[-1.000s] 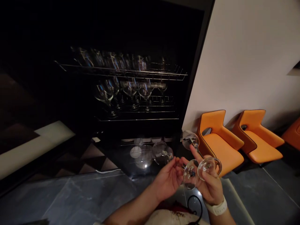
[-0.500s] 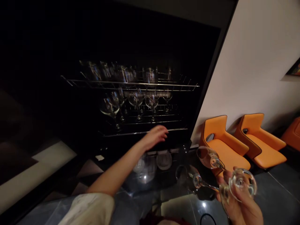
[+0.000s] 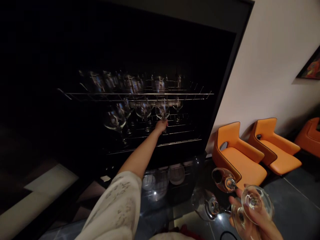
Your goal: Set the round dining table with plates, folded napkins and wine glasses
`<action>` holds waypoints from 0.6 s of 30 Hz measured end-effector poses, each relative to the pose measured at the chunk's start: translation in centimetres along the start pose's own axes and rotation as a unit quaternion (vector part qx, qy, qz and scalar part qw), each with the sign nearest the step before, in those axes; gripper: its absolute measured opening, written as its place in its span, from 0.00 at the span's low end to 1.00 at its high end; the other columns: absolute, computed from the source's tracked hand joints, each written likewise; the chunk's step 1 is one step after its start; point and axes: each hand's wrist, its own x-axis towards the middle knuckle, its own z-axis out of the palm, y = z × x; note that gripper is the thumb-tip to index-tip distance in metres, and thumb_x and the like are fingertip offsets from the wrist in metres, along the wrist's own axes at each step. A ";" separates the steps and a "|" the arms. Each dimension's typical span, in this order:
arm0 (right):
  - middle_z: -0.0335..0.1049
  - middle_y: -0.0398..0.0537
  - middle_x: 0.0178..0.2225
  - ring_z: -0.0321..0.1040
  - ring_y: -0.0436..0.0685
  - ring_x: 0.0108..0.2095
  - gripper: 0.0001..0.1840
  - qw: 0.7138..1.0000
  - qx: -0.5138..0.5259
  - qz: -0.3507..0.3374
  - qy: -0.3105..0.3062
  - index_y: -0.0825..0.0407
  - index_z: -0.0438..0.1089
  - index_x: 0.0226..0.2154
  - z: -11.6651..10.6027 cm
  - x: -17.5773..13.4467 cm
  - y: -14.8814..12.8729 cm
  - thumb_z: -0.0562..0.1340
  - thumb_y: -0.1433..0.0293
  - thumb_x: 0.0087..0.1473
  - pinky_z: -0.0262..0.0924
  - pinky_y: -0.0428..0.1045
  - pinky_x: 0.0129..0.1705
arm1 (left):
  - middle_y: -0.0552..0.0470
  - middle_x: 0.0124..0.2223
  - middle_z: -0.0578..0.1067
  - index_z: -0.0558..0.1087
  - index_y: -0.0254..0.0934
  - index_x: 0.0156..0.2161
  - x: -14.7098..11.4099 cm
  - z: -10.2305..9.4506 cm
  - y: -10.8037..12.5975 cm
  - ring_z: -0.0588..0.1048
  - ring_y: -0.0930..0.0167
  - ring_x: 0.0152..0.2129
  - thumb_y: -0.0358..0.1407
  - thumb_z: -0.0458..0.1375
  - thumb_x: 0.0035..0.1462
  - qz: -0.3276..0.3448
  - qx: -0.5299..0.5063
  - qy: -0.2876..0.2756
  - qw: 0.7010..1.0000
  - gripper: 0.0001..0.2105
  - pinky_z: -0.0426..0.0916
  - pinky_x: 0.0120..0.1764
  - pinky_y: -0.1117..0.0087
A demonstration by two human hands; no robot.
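Note:
My left hand (image 3: 161, 126) reaches into a dark cabinet, its fingers closed at the stem of a wine glass (image 3: 162, 110) that stands upright on the lower wire rack (image 3: 180, 143). Down at the right, my right hand (image 3: 262, 218) grips two wine glasses by their stems. One bowl (image 3: 223, 180) lies in front of an orange chair; the other bowl (image 3: 203, 203) hangs lower, over the floor. Their round bases (image 3: 257, 201) face me. More stemmed glasses (image 3: 143, 110) stand beside the one at my left hand.
An upper wire rack (image 3: 140, 94) bears several glasses (image 3: 158, 83) above my left hand. Below the racks a glossy dark surface (image 3: 172, 200) shows reflections. Orange chairs (image 3: 242, 160) stand along the wall (image 3: 270, 66) to the right, under a picture (image 3: 311, 68).
My left hand has moved forward and up from in front of the lower rack to the stem of a wine glass, and closed there. My right hand still holds its two glasses, slightly lower.

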 end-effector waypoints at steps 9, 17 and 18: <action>0.63 0.48 0.65 0.73 0.67 0.53 0.33 0.992 0.018 0.046 -0.120 0.31 0.65 0.57 3.3 -0.3 -1.2 0.70 0.72 0.52 0.77 0.59 0.36 | 0.52 0.27 0.75 0.68 0.35 0.29 -9.9 -0.5 0.7 0.67 0.78 0.18 0.41 0.52 0.69 -0.019 -0.241 -0.127 0.962 0.17 0.64 0.24 0.77; 0.55 0.46 0.69 0.69 0.67 0.58 0.39 0.971 0.022 0.095 -0.220 0.31 0.60 0.61 4.0 1.2 -1.3 0.67 0.76 0.52 0.76 0.64 0.41 | 0.55 0.20 0.67 0.64 0.37 0.23 -24.0 2.6 0.0 0.69 0.74 0.17 0.38 0.54 0.66 -0.236 -0.387 -0.230 0.861 0.18 0.67 0.20 0.74; 0.54 0.46 0.70 0.69 0.67 0.58 0.40 0.967 0.022 0.104 -0.230 0.31 0.58 0.62 4.0 1.3 -1.3 0.67 0.75 0.52 0.76 0.65 0.42 | 0.55 0.20 0.67 0.65 0.37 0.23 -25.3 3.4 -0.1 0.70 0.74 0.17 0.37 0.53 0.66 -0.263 -0.394 -0.250 0.845 0.18 0.68 0.21 0.73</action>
